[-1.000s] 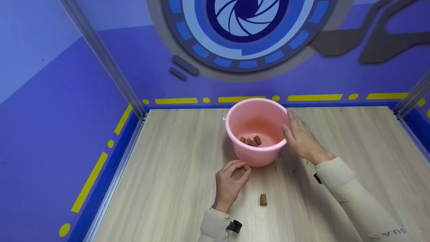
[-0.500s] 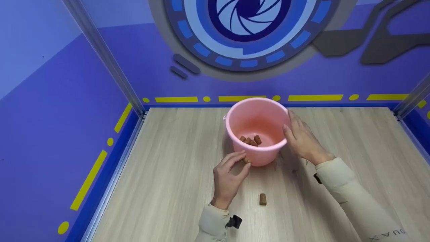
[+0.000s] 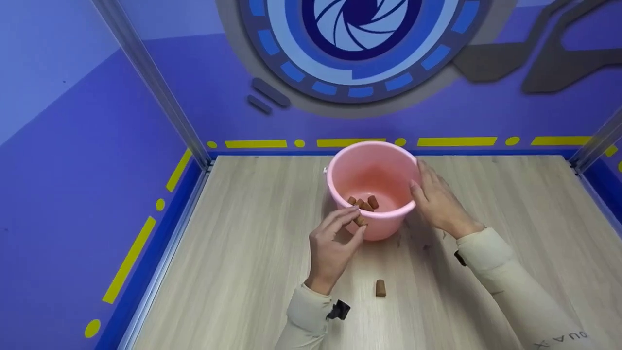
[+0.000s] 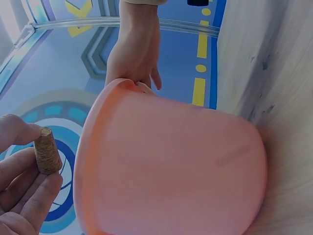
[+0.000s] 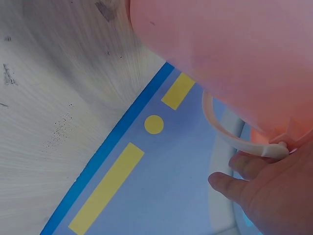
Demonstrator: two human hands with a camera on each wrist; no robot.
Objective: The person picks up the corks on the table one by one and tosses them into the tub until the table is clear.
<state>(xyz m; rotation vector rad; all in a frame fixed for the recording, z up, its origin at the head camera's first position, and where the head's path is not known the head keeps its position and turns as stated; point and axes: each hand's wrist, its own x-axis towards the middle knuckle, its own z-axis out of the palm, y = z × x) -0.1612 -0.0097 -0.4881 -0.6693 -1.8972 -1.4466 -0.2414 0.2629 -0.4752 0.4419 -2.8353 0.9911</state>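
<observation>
A pink bucket [image 3: 384, 226] stands on the wooden table, with several brown corks [image 3: 372, 202] lying on its bottom. My left hand [image 3: 331, 250] pinches a cork [image 4: 47, 152] between thumb and fingers. In the head view it is by the bucket's near rim; the left wrist view shows the cork outside the bucket, level with the rim and apart from it. My right hand [image 3: 441, 204] grips the bucket's right rim, thumb over the edge and fingers along the outside. Another cork [image 3: 380, 288] stays on the table in front of the bucket.
The bucket's white handle [image 5: 234, 139] hangs at its side by my right hand. Blue printed panels [image 3: 272, 129] with yellow marks border the table [image 3: 243, 253] at the back and sides. Metal profiles [image 3: 160, 92] run along the corners.
My left hand has lifted the pinched cork from low beside the bucket up to its near rim. The right hand, the bucket and the cork on the table have stayed put.
</observation>
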